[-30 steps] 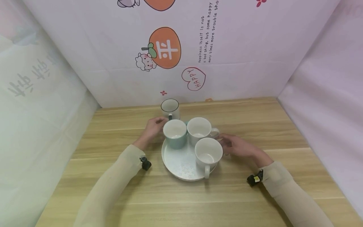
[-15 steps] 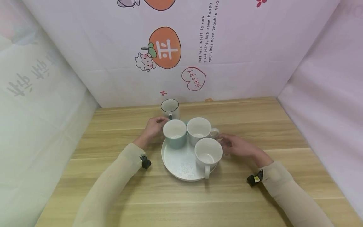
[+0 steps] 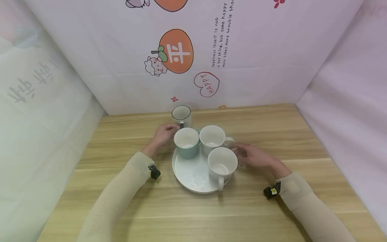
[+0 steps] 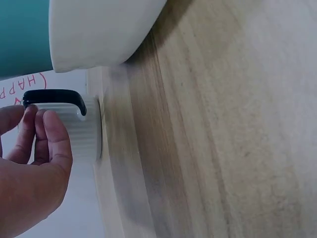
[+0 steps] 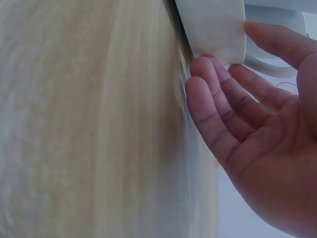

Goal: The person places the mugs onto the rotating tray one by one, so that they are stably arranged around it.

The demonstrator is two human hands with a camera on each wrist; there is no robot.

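Note:
A white mug with a black rim (image 3: 186, 121) stands behind the round white tray (image 3: 193, 179). My left hand (image 3: 162, 135) reaches past the tray's left side, and in the left wrist view its thumb and forefinger pinch the upper end of that mug's black handle (image 4: 55, 95). On the tray stand a pale teal mug (image 3: 188, 153) and two white mugs, one farther back (image 3: 208, 147) and one in front (image 3: 215, 173). At the tray's right, my right hand (image 3: 254, 155) holds its side wall (image 5: 215, 29), thumb at the top edge and fingertips low against it.
The wooden table (image 3: 169, 218) runs back to a printed white cloth (image 3: 254, 84). Cloth also hangs along the left and right sides. The front white mug's handle (image 3: 220, 184) sticks out over the tray's near edge, and the teal mug stands close to my left fingers.
My left forearm has shifted very slightly away from me. The tray, the mugs and my right hand keep their places.

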